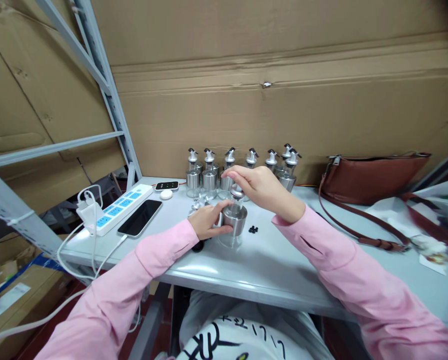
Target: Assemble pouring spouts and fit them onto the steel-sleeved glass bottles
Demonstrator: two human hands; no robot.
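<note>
A glass oil bottle (234, 219) with a steel sleeve stands upright near the front of the grey table. My left hand (207, 222) grips it from the left, thumb and fingers around the sleeve. On top is a silver pour spout (237, 192), and my right hand (264, 187) is closed over its upper end, hiding the tip. Small black parts (253, 229) lie to the right of the bottle. Clear and silvery pieces (200, 202), partly hidden, sit behind my left hand, and a dark round part (198, 246) shows below it.
Several finished-looking bottles with black-levered spouts (209, 175) line the back by the cardboard wall (284, 110). A power strip (124, 209), a phone (140, 218) and white cables occupy the left. A brown bag (374, 177) with its strap lies right.
</note>
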